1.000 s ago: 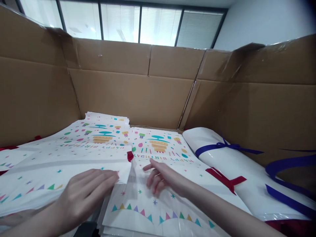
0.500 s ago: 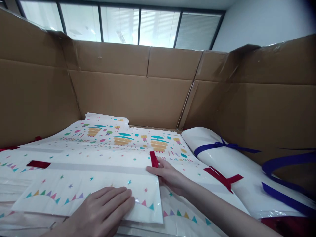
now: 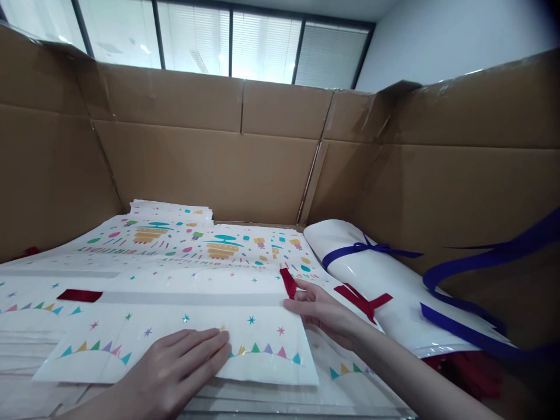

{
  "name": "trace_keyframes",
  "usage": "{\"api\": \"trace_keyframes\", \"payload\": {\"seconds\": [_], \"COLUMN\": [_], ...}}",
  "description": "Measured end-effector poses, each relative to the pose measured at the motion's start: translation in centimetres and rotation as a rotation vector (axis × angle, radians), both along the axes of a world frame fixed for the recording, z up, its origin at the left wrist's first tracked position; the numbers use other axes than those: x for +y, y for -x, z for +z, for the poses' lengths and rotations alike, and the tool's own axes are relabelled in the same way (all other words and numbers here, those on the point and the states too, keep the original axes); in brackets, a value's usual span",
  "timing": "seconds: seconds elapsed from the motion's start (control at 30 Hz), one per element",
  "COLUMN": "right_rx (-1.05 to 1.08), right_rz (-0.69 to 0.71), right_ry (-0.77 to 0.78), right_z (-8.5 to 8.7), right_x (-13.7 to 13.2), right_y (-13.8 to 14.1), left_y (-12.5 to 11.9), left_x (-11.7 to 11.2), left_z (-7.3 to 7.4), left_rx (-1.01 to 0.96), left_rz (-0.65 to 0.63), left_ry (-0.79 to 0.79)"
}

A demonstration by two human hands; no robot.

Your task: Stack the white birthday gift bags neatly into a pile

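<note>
Slippage is the main risk to be judged here. The printed white sheet [image 3: 196, 318] is laid uppermost at the near middle, over a stack of layers [image 3: 262, 402] inside the cardboard box [image 3: 201, 169]. It is pressed only by the left hand [image 3: 175, 361], which is laid flat, fingers extended and close together, with nothing seen to be gripped. If that pressure were eased or pushed sideways, the sheet could be shifted over the glossy layers below, and its near edge, already set askew to them, could be skewed further.

By the right hand [image 3: 326, 315], thumb and fingers are brought nearly together around the lower end of the right red tab [image 3: 287, 283]; whether the sheet's edge is pinched too cannot be told. Were the tab pulled hard, it could be peeled away or the corner creased. The left red tab [image 3: 80, 296], lying across the end of the grey strip [image 3: 192, 299], is held by neither hand and could be caught or folded under. On the right, the red ribbon [image 3: 365, 303], close to the right forearm, could be snagged by it.
</note>
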State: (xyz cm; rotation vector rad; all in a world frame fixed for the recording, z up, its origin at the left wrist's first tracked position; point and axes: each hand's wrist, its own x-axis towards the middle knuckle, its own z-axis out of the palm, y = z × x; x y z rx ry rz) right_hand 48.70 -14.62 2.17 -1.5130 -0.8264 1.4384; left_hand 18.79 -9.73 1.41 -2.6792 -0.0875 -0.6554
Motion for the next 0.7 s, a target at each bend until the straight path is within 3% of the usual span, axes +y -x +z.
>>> {"api": "trace_keyframes", "payload": {"seconds": [0.33, 0.47, 0.7], "right_rx": [-0.235, -0.291, -0.326], "right_rz": [-0.18, -0.188, -0.215], "right_ry": [0.142, 0.136, 0.167], "right_z": [0.3, 0.3, 0.1], "right_x": [-4.2, -5.2, -5.8], "right_y": [-5.2, -6.1, -7.1], "left_y": [0.9, 1.9, 2.5], "left_x": [0.3, 0.8, 1.0], "left_z": [-1.8, -2.3, -1.5], "left_rx": [0.15, 0.217, 0.253], "left_rz": [0.035, 0.092, 0.153], "left_ry": [0.056, 0.064, 0.101]}}
